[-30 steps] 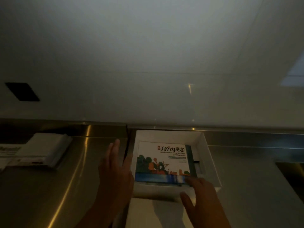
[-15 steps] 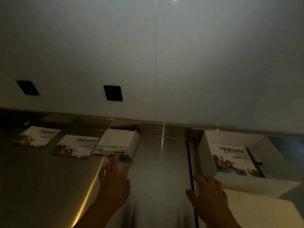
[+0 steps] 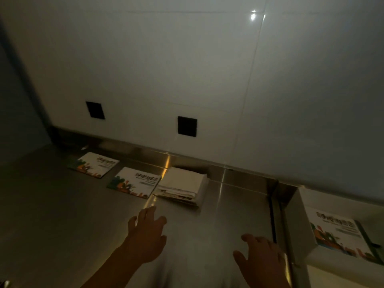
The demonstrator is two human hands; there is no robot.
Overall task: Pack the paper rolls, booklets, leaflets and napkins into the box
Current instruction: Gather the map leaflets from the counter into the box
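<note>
A white box (image 3: 299, 225) stands at the right edge of the steel counter, with an illustrated booklet (image 3: 340, 233) lying inside it. Near the back wall lie two more booklets, one at the far left (image 3: 94, 164) and one beside it (image 3: 135, 181). A stack of white napkins (image 3: 182, 185) rests on some leaflets just right of them. My left hand (image 3: 146, 235) hovers open over the counter, a short way in front of the napkin stack. Left of the box, my right hand (image 3: 259, 258) is open and holds nothing.
The steel counter (image 3: 62, 215) runs left to a corner and has a seam (image 3: 273, 215) just left of the box. A white tiled wall with two black square sockets (image 3: 187, 126) rises behind. The light is dim.
The view has swung left from the box toward the booklets and napkins. Both hands left the box; my left hand moved toward the napkin stack, and my right hand followed over the counter.
</note>
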